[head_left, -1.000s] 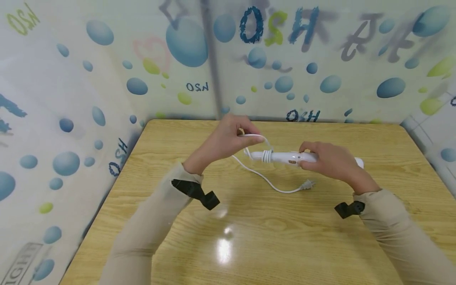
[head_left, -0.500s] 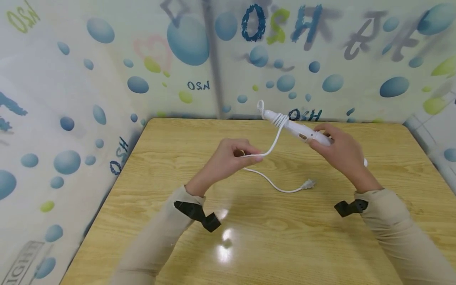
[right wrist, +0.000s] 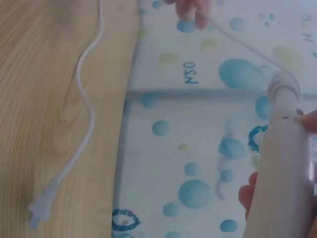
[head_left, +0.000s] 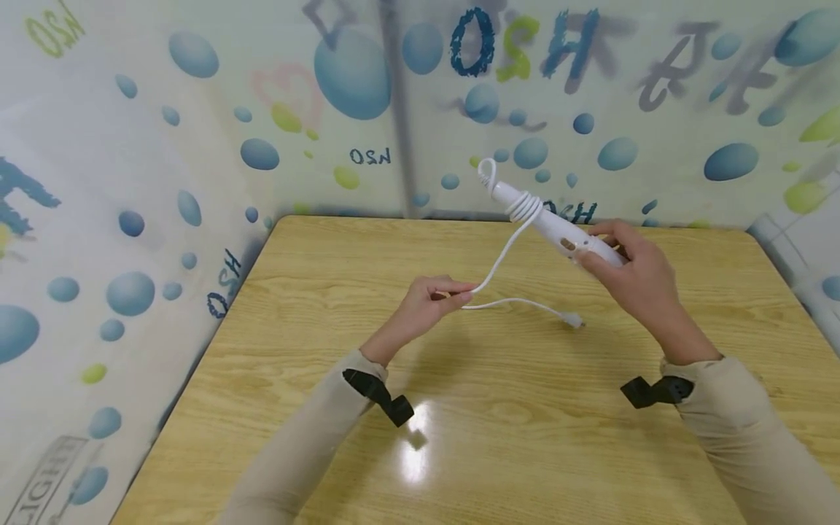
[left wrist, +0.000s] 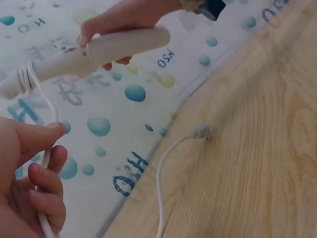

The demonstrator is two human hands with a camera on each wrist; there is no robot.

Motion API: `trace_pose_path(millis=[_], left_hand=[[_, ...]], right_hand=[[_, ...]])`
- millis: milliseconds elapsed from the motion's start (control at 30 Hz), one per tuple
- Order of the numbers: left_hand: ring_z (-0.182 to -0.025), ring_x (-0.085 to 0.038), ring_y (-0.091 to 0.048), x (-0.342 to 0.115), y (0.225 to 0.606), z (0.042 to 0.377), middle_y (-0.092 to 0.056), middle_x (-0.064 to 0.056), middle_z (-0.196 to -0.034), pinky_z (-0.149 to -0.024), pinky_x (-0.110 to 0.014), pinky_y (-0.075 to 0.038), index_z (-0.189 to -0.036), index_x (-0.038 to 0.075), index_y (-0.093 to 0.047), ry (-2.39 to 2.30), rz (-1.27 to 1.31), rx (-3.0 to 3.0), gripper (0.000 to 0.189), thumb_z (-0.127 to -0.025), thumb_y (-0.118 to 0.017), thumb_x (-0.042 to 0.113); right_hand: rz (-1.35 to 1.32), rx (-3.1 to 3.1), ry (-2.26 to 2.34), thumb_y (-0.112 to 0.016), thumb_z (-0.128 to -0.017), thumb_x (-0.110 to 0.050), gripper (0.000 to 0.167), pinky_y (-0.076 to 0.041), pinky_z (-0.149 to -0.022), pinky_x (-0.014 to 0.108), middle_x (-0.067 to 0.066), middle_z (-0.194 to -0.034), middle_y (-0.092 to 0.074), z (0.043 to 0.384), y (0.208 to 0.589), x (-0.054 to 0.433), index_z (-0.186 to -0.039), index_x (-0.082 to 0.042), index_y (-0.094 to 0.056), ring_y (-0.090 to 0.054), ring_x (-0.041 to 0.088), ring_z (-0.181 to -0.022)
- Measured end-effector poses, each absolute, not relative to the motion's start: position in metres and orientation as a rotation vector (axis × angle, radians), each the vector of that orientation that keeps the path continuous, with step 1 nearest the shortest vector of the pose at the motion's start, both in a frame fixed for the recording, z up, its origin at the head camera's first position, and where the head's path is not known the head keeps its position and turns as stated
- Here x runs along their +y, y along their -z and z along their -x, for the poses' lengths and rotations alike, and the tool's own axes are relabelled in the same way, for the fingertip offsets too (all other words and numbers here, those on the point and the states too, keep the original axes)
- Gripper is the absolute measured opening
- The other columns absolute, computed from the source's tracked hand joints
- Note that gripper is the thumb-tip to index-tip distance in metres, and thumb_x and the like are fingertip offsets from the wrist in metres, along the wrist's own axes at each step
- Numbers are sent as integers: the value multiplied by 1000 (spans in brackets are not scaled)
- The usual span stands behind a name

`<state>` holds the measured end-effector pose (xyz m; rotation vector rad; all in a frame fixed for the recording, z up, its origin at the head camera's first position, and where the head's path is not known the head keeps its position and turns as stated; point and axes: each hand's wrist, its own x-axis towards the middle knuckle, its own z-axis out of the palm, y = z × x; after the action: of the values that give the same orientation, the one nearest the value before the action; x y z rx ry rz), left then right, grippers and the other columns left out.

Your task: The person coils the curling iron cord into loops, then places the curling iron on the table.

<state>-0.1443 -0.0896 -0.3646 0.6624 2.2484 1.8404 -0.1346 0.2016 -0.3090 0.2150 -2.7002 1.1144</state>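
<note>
A white, stick-shaped electric appliance that looks like a hair iron (head_left: 554, 230) is held tilted above the table, its cord end up and to the left. My right hand (head_left: 642, 278) grips its thicker part, thumb beside a small brown patch. Several turns of white cord (head_left: 504, 254) wrap the narrow end, where a small loop sticks out. Between thumb and fingers, my left hand (head_left: 428, 305) pinches the cord, drawing a length out from the wraps. Beyond that hand the cord runs back right to a two-pin plug (right wrist: 43, 203), low over or on the tabletop.
The wood-grain table (head_left: 499, 437) reaches the patterned wall covering (head_left: 433, 131) at its back edge, with another covered wall on the left. Black wrist cameras (head_left: 652, 391) sit on both sleeves.
My right hand has raised and tilted the hair iron off the table. My left hand has come down toward me with the cord, one turn coming away from the wraps. The plug has shifted slightly.
</note>
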Motion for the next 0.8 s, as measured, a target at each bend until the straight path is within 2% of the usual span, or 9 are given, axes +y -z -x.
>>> trace_pose_path(millis=[100, 200, 367, 467, 600, 700, 800], left_hand=[[-48, -9, -40, -90, 369, 156, -66, -6, -85, -44, -22, -31, -110, -2, -65, -1922, -592, 2186, 23, -89, -61, 7], [-42, -9, -29, -93, 372, 167, -63, -1, -76, -42, -22, -24, -112, -1, -65, -2000, -523, 2027, 24, -90, -58, 7], [-45, -9, -31, -104, 376, 175, -55, -4, -68, -45, -21, -23, -114, 3, -65, -2066, -522, 1733, 24, -94, -52, 9], [-46, -8, -30, -110, 378, 174, -51, -3, -69, -45, -21, -23, -120, -3, -59, -2003, -595, 1604, 28, -96, -48, 10], [-53, -8, -35, -112, 378, 173, -54, 0, -77, -51, -21, -28, -121, -11, -52, -1896, -658, 1537, 31, -97, -44, 7], [-62, -9, -41, -112, 378, 177, -60, 1, -88, -58, -21, -34, -117, -10, -56, -1884, -616, 1541, 27, -97, -41, 2], [-66, -9, -44, -109, 379, 185, -60, -2, -89, -62, -23, -38, -114, -10, -57, -1881, -550, 1599, 26, -97, -40, 0]], right_hand=[[-264, -2659, -1210, -57, -90, -30, 30, -42, -57, 33, 12, -98, -57, 130, 304, 199, -115, -12, -55, -51, 24, -76], [-307, -2634, -1287, -57, -90, -24, 27, -43, -58, 30, 10, -98, -56, 126, 299, 198, -114, -12, -55, -50, 20, -74], [-299, -2617, -1351, -57, -91, -23, 28, -43, -60, 26, 8, -101, -55, 123, 294, 199, -116, -12, -54, -51, 17, -77], [-250, -2618, -1364, -56, -91, -25, 29, -43, -60, 25, 6, -101, -54, 124, 293, 204, -117, -13, -54, -51, 17, -78], [-205, -2599, -1378, -56, -91, -27, 27, -42, -59, 24, 0, -97, -56, 126, 293, 209, -115, -15, -55, -52, 15, -77], [-211, -2568, -1408, -56, -91, -25, 25, -43, -60, 24, -6, -95, -57, 126, 292, 209, -115, -17, -57, -53, 13, -76], [-241, -2546, -1429, -57, -91, -23, 24, -43, -61, 23, -9, -94, -58, 126, 289, 209, -114, -17, -58, -54, 13, -76]])
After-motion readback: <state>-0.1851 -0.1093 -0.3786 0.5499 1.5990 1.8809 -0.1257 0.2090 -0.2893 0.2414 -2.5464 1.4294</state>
